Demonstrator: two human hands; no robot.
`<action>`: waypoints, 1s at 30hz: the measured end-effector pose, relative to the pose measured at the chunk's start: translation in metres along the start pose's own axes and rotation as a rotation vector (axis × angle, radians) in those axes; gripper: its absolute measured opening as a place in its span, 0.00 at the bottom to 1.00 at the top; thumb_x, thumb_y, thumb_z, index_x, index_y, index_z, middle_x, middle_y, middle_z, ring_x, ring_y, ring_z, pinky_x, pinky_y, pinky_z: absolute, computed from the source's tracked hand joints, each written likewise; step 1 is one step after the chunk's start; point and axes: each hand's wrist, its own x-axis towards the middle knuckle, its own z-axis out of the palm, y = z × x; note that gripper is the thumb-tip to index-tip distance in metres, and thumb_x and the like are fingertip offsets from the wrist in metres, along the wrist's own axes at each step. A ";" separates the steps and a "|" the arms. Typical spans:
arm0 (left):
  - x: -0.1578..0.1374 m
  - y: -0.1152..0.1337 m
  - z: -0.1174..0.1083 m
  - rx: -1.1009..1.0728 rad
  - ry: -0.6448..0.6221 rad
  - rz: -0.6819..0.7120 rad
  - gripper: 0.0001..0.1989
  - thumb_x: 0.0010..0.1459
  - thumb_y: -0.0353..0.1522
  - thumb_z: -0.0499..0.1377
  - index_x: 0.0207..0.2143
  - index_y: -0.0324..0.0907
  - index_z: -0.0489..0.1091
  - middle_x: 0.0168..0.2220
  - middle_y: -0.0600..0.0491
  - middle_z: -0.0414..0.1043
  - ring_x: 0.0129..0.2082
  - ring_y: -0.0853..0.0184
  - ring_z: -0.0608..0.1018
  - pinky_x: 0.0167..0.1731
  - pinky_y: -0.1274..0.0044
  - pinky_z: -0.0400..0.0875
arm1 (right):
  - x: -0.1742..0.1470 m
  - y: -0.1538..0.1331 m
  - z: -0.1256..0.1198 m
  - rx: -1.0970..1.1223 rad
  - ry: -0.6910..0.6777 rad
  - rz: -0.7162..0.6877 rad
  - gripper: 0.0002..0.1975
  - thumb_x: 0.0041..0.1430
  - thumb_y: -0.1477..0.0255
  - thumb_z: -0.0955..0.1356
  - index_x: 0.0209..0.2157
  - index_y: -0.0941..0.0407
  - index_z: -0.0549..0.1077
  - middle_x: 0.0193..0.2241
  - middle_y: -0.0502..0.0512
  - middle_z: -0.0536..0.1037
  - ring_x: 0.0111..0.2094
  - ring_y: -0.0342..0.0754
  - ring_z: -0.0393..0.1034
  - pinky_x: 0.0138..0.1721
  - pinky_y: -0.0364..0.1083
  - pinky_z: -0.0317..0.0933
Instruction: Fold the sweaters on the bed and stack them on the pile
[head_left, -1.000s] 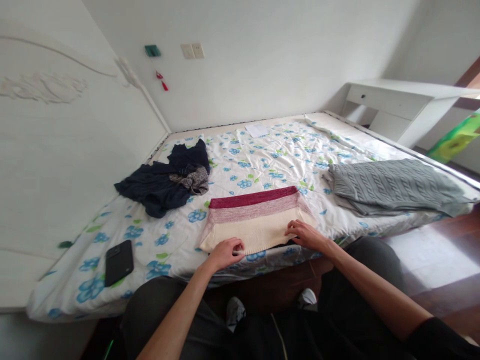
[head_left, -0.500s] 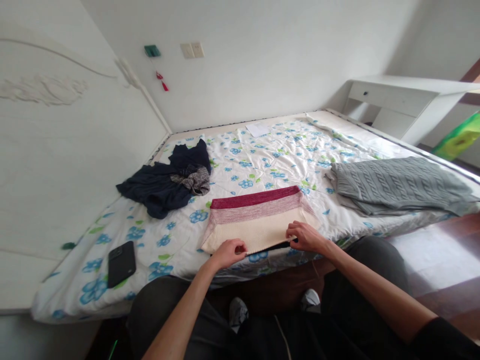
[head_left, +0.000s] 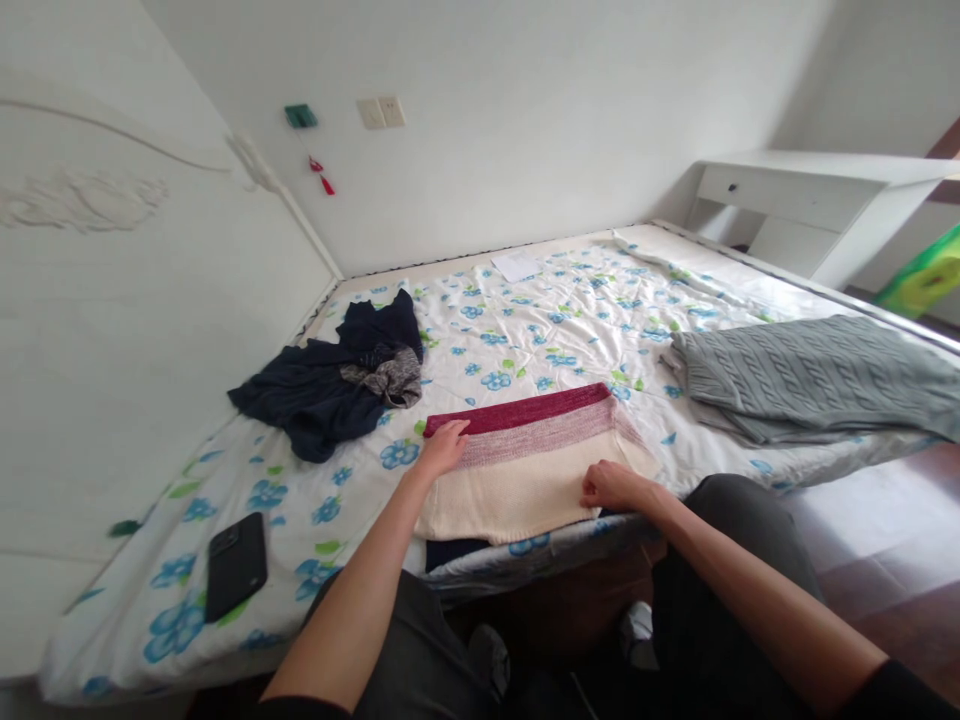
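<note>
A folded knitted sweater (head_left: 517, 490), cream with a pink band and a dark red strip along its far side, lies at the bed's near edge. My left hand (head_left: 448, 447) rests on its far left part, over the pink and red bands, with fingers stretched out and holding nothing. Closed at the near right part, my right hand (head_left: 613, 486) has curled fingers against the cream knit by the hem; the fingertips are partly hidden. Dark navy fabric (head_left: 454, 553) shows from beneath the hem.
A crumpled navy garment (head_left: 322, 395) with a grey patterned piece lies left. A black phone (head_left: 236, 567) is at the near left, a folded grey cable-knit (head_left: 810, 375) at the right. White paper (head_left: 516, 265) lies far back on the floral sheet (head_left: 495, 340).
My left hand has let go of the hem and moved away from me onto the sweater's far left part. The hem now lies flatter and nearer. My right hand stays near the right side.
</note>
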 end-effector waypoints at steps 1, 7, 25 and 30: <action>0.008 -0.004 0.003 0.037 -0.039 -0.058 0.37 0.76 0.46 0.46 0.78 0.37 0.65 0.79 0.38 0.63 0.80 0.53 0.65 0.77 0.63 0.58 | 0.003 -0.001 0.000 0.000 -0.011 0.022 0.09 0.62 0.69 0.75 0.38 0.52 0.92 0.37 0.62 0.90 0.40 0.58 0.85 0.40 0.46 0.69; 0.036 -0.026 0.027 0.150 -0.216 -0.243 0.57 0.70 0.60 0.49 0.83 0.27 0.45 0.83 0.28 0.37 0.84 0.39 0.50 0.78 0.54 0.54 | 0.023 0.000 -0.004 0.031 -0.151 0.093 0.10 0.53 0.68 0.79 0.38 0.53 0.92 0.35 0.59 0.90 0.40 0.59 0.86 0.40 0.47 0.72; 0.044 -0.039 0.039 0.177 -0.266 -0.278 0.56 0.68 0.53 0.55 0.85 0.30 0.42 0.85 0.31 0.33 0.85 0.41 0.46 0.80 0.52 0.47 | 0.233 -0.158 0.020 0.081 0.224 -0.259 0.35 0.84 0.58 0.57 0.84 0.54 0.53 0.82 0.63 0.56 0.83 0.65 0.47 0.80 0.71 0.41; 0.046 -0.039 0.038 0.174 -0.258 -0.269 0.62 0.65 0.60 0.55 0.84 0.28 0.41 0.84 0.29 0.32 0.85 0.39 0.46 0.79 0.49 0.48 | 0.224 -0.119 0.018 0.051 0.214 -0.282 0.36 0.84 0.52 0.57 0.84 0.51 0.54 0.83 0.58 0.52 0.84 0.61 0.42 0.82 0.66 0.37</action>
